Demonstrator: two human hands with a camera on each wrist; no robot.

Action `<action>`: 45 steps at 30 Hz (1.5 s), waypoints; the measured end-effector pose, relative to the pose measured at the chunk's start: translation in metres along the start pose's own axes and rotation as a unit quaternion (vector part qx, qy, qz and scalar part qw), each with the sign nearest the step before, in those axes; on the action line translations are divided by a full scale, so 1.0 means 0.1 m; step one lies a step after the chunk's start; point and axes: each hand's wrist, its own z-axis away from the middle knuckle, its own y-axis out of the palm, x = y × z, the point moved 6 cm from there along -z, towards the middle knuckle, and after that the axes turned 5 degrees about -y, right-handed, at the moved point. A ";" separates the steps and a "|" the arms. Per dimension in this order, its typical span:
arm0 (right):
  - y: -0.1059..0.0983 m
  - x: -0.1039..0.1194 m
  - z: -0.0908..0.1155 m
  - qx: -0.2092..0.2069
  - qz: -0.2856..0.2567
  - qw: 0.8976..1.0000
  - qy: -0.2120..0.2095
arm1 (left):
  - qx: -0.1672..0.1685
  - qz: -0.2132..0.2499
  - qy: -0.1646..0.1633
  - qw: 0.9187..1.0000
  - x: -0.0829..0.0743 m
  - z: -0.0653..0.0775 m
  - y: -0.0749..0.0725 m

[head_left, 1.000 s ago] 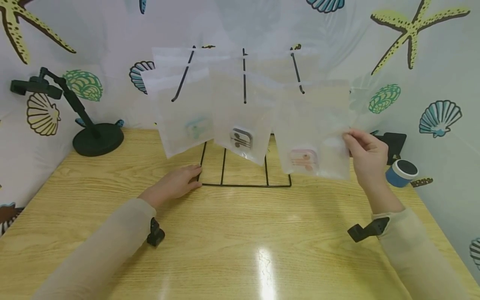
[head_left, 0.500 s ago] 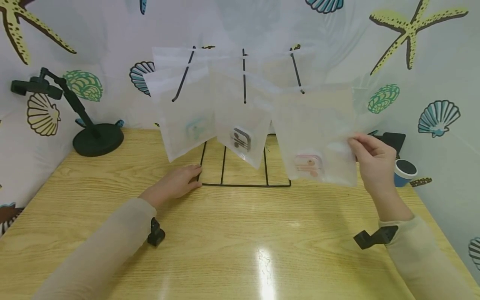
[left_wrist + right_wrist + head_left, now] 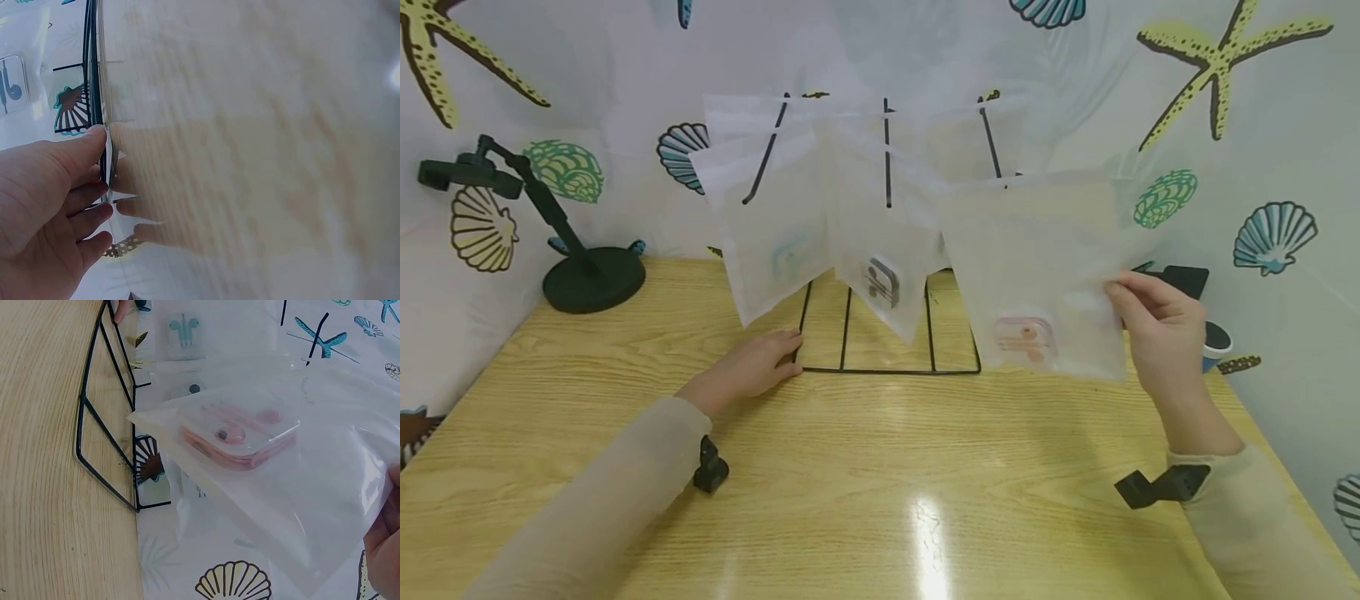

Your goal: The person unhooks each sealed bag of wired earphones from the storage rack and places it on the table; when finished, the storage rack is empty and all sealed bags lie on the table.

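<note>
My right hand (image 3: pixel 1165 325) pinches the right edge of a translucent plastic bag (image 3: pixel 1075 242). Inside is a clear case with pink earphones (image 3: pixel 1026 335), seen closer in the right wrist view. The bag's top edge lies by the tip of the right-hand hook (image 3: pixel 991 142); whether it is still threaded there I cannot tell. On the table my left hand (image 3: pixel 745 367) touches the left front corner of a black wire rack (image 3: pixel 887 372), thumb and fingers against the wire. Another bag (image 3: pixel 880 200) holds dark earphones (image 3: pixel 880 282), and the leftmost bag (image 3: pixel 767 225) teal ones (image 3: pixel 788 257).
A black stand (image 3: pixel 593 279) with a jointed arm stands at the left back. Behind my right hand are a blue tub (image 3: pixel 1214 350) with a dark top and a black object (image 3: pixel 1186 280). A cloth with shells and starfish (image 3: pixel 1213 58) backs the wooden table (image 3: pixel 820 500).
My right hand has moved right and slightly down, drawing the bag with pink earphones forward along its hook to the tip. The middle bag has swung. My left hand stays at the rack corner.
</note>
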 end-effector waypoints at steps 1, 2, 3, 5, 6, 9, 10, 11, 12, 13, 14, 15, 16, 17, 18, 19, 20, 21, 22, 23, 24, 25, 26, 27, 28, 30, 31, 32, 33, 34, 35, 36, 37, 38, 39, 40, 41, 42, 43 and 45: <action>-0.01 0.00 0.00 -0.001 0.000 1.000 0.002 | 0.000 -0.001 0.000 1.000 0.00 0.00 0.00; -0.01 0.01 0.01 -0.002 0.005 1.000 0.002 | 0.001 -0.001 -0.001 1.000 0.00 0.00 0.00; -0.02 0.01 0.01 -0.002 0.017 1.000 0.002 | 0.002 0.000 -0.002 1.000 0.00 0.01 0.00; -0.05 0.00 0.02 -0.001 0.041 0.999 0.004 | 0.005 0.001 -0.005 1.000 -0.01 0.01 -0.01; -0.06 -0.01 0.03 0.000 0.052 0.999 0.007 | 0.006 0.001 -0.006 1.000 -0.01 0.02 -0.01; -0.10 -0.02 0.04 0.007 0.050 0.999 0.010 | 0.005 0.001 -0.006 1.000 -0.01 0.02 -0.01; -0.12 -0.03 0.04 0.009 0.040 0.999 0.011 | 0.004 0.001 -0.006 1.000 -0.01 0.02 -0.01; -0.15 -0.05 0.04 0.012 0.027 0.999 0.013 | 0.004 0.000 -0.006 1.000 0.00 0.02 -0.01; -0.18 -0.09 0.04 0.012 0.018 1.000 0.012 | 0.003 -0.001 -0.005 1.000 0.00 0.02 -0.01; -0.23 -0.14 0.04 0.015 0.010 1.000 0.010 | 0.002 -0.002 -0.005 1.000 0.00 0.03 -0.01; -0.28 -0.22 0.03 0.017 0.005 1.000 0.016 | 0.002 -0.003 -0.005 1.000 0.00 0.03 -0.01; -0.40 -0.45 0.02 0.023 -0.024 0.999 0.017 | 0.002 -0.003 -0.005 1.000 0.00 0.03 0.00; -0.50 -0.62 0.00 0.028 -0.033 0.999 0.014 | 0.002 -0.001 -0.006 1.000 0.00 0.03 0.00; -0.60 -0.76 0.00 0.033 -0.032 0.999 0.012 | 0.003 -0.001 -0.006 1.000 0.00 0.03 0.00; -0.71 -0.93 -0.01 0.037 -0.037 0.999 0.010 | 0.002 0.000 -0.005 1.000 0.00 0.03 0.00; -0.81 -1.10 -0.02 0.041 -0.050 0.998 0.013 | 0.003 0.000 -0.007 1.000 0.01 0.02 0.00; -0.87 -1.19 -0.03 0.044 -0.069 0.996 0.030 | 0.004 0.001 -0.008 1.000 0.01 0.02 0.00; -0.94 -1.29 -0.03 0.044 -0.073 0.996 0.033 | 0.004 0.000 -0.009 1.000 0.01 0.02 0.00; -0.95 -1.24 -0.02 0.040 -0.058 0.997 0.041 | 0.004 -0.001 -0.008 1.000 0.01 0.03 0.00; -1.00 -1.28 -0.02 0.034 -0.059 0.997 0.047 | 0.004 -0.001 -0.009 1.000 0.01 0.03 0.00; -1.06 -1.36 -0.02 0.027 -0.062 0.996 0.055 | 0.003 -0.001 -0.009 1.000 0.01 0.03 0.00; -1.10 -1.40 -0.02 0.019 -0.061 0.996 0.066 | 0.003 -0.002 -0.010 1.000 0.01 0.03 -0.01; -1.14 -1.45 -0.02 0.014 -0.042 0.996 0.071 | 0.001 -0.002 -0.009 1.000 0.01 0.03 -0.01; -1.22 -1.58 -0.02 0.010 -0.020 0.998 0.063 | 0.000 -0.002 -0.007 1.000 0.01 0.03 -0.01; -1.26 -1.62 -0.02 0.008 -0.026 0.997 0.075 | -0.001 -0.003 -0.005 1.000 0.00 0.03 -0.02; -1.36 -1.79 -0.03 0.002 -0.015 0.996 0.083 | -0.002 -0.005 -0.002 1.000 0.00 0.03 -0.02; -1.38 -1.84 -0.03 0.000 -0.027 0.995 0.091 | -0.001 -0.006 -0.001 1.000 0.00 0.03 -0.02; -1.40 -1.88 -0.03 0.000 -0.024 0.995 0.096 | -0.001 -0.008 0.000 1.000 0.00 0.03 -0.02; -1.40 -1.88 -0.03 -0.004 -0.027 0.994 0.107 | 0.000 -0.008 0.000 1.000 0.00 0.03 -0.02; -1.40 -1.87 -0.03 -0.007 -0.036 0.993 0.117 | 0.000 -0.008 0.000 1.000 -0.01 0.02 -0.02; -1.41 -1.89 -0.03 -0.011 -0.026 0.992 0.119 | 0.000 -0.008 -0.001 1.000 -0.01 0.02 -0.02; -1.37 -1.84 -0.02 -0.014 -0.022 0.990 0.138 | 0.001 -0.008 -0.003 1.000 -0.01 0.02 -0.02; -1.34 -1.77 -0.01 -0.019 -0.028 0.988 0.152 | 0.001 -0.009 -0.005 1.000 -0.01 0.02 -0.02; -1.29 -1.70 0.00 -0.018 -0.024 0.986 0.161 | 0.002 -0.009 -0.007 1.000 -0.01 0.02 -0.02; -1.23 -1.60 0.01 -0.023 -0.021 0.984 0.177 | 0.002 -0.008 -0.008 1.000 -0.01 0.02 -0.02; -1.19 -1.53 0.02 -0.029 -0.020 0.981 0.189 | 0.003 -0.009 -0.007 1.000 -0.01 0.02 -0.02; -1.14 -1.45 0.03 -0.036 -0.023 0.979 0.201 | 0.003 -0.009 -0.007 1.000 -0.01 0.02 -0.02; -1.09 -1.37 0.04 -0.040 -0.021 0.976 0.215 | 0.004 -0.010 -0.007 1.000 -0.02 0.02 -0.01; -1.06 -1.33 0.04 -0.044 -0.016 0.975 0.219 | 0.004 -0.010 -0.006 1.000 -0.02 0.02 -0.02; -1.02 -1.33 0.04 -0.051 0.005 0.968 0.247 | 0.004 -0.009 -0.006 1.000 -0.02 0.02 -0.02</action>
